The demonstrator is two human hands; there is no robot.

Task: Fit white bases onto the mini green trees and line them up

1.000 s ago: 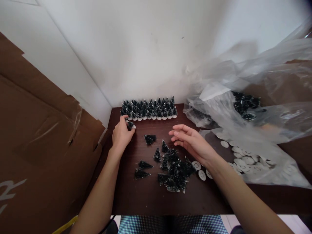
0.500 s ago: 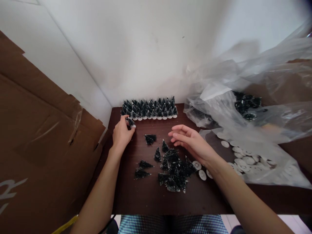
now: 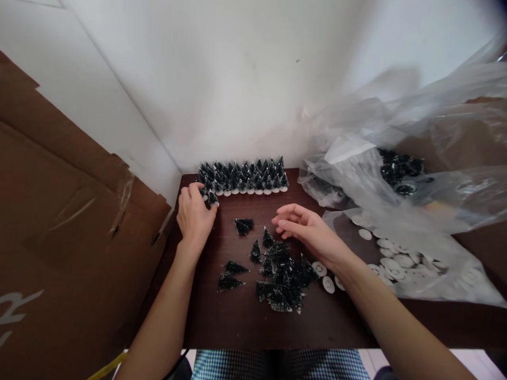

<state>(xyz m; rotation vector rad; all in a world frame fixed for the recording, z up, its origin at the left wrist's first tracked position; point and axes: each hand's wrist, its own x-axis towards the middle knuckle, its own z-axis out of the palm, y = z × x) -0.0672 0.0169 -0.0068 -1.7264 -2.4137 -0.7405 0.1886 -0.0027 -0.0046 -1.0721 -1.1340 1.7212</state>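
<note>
My left hand (image 3: 195, 215) has its thumb and fingers around a miniature Christmas tree (image 3: 213, 198) with a white base. That tree stands nearly upright at the front left corner of packed rows of similar trees (image 3: 249, 177). My right hand (image 3: 307, 228) hovers over the table, fingers loosely bent and apart, holding nothing. Just below it lies a pile of dark green, white-tipped trees (image 3: 283, 274). Other loose trees (image 3: 243, 226) lie to the left of the pile. White round bases (image 3: 328, 284) sit beside my right wrist.
A clear plastic bag (image 3: 356, 169) with more trees (image 3: 402, 166) stands at the right. More white discs (image 3: 404, 260) lie partly under its plastic. A cardboard box (image 3: 79, 211) borders the left side of the brown table (image 3: 237, 327), and a white wall (image 3: 245, 105) stands behind.
My left hand has shifted slightly left and up, and the tree it holds is more upright beside the rows. My right hand has barely moved.
</note>
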